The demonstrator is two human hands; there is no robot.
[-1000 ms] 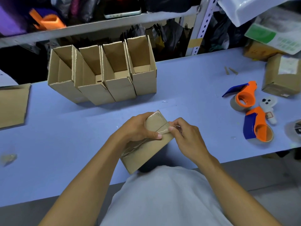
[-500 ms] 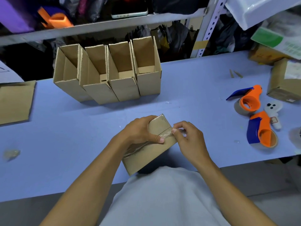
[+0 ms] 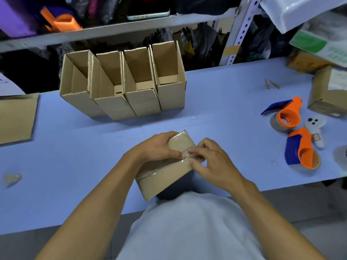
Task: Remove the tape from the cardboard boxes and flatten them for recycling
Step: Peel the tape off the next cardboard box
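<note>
A small closed cardboard box [image 3: 165, 173] lies tilted at the near edge of the blue table [image 3: 225, 102], with clear tape [image 3: 150, 172] running along its top seam. My left hand [image 3: 155, 149] grips the box's upper left side, thumb pressed on the seam. My right hand [image 3: 212, 162] pinches the tape's loose end at the box's right edge with thumb and forefinger. Farther back stand several open cardboard boxes [image 3: 131, 85] in a row, flaps up.
Two orange and blue tape dispensers [image 3: 287, 117] [image 3: 302, 151] lie at the right, beside a small white toy [image 3: 315, 126]. A taped box [image 3: 330, 91] sits at the far right. Flat cardboard [image 3: 16, 117] lies at the left. A crumpled tape scrap [image 3: 11, 178] is near the left edge. Cluttered shelves stand behind.
My right hand has shifted slightly left along the box's right edge, its fingers now pressed on the tape end close to my left thumb. The box stays in place.
</note>
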